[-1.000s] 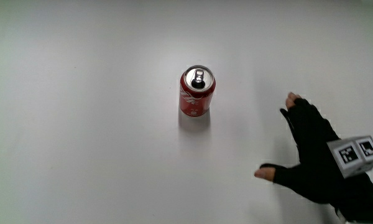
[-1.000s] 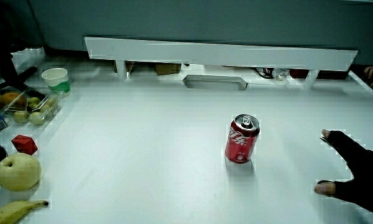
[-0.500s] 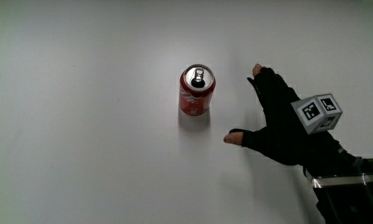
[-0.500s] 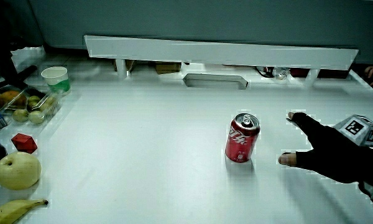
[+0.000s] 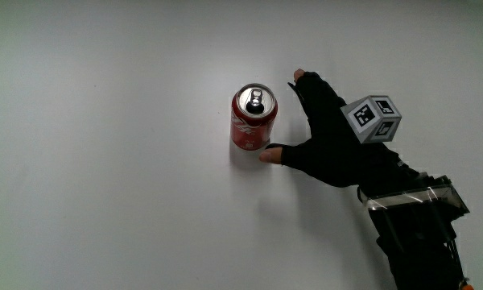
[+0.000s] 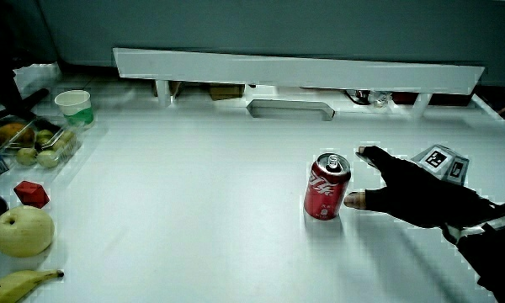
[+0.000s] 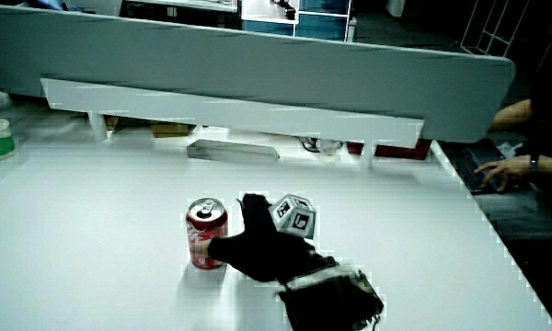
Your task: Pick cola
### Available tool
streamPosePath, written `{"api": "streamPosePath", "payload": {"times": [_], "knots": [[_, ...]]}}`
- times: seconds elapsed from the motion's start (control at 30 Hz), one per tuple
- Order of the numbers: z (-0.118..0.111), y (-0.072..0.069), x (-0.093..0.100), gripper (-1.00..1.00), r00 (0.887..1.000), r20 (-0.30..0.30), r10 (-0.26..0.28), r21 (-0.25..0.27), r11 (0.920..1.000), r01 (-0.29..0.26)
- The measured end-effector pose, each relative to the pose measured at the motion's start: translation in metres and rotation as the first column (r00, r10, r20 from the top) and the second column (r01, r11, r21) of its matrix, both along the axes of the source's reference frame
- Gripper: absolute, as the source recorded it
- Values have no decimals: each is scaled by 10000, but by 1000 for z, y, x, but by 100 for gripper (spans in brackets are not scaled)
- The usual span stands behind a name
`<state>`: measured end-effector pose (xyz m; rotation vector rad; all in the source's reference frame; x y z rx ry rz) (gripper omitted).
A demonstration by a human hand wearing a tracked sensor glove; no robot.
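A red cola can (image 5: 254, 119) stands upright on the white table (image 5: 113, 185); both side views show it too (image 6: 326, 187) (image 7: 205, 233). The gloved hand (image 5: 322, 141) is right beside the can, fingers spread in a wide span. Its thumb tip (image 5: 267, 155) is at the can's base on the side nearer the person, and its fingertips (image 5: 299, 76) reach past the can's rim without closing around it. The hand (image 6: 408, 189) (image 7: 258, 246) holds nothing. A patterned cube (image 5: 372, 118) sits on its back.
At the table's edge in a side view lie a banana (image 6: 18, 284), a pale apple (image 6: 20, 231), a small red cube (image 6: 32, 194), a clear box of fruit (image 6: 35, 141) and a paper cup (image 6: 75, 108). A low white partition (image 6: 295, 71) runs along the table's end.
The hand has moved across the table toward the can, from well apart to right beside it, thumb now at its base. The can has not moved.
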<state>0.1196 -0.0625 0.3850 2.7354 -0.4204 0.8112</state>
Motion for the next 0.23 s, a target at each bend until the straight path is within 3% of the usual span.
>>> {"api": "streamPosePath", "payload": {"times": [0.23], "knots": [[-34, 7, -25, 100, 9941, 776, -761, 720, 9949, 706]]}}
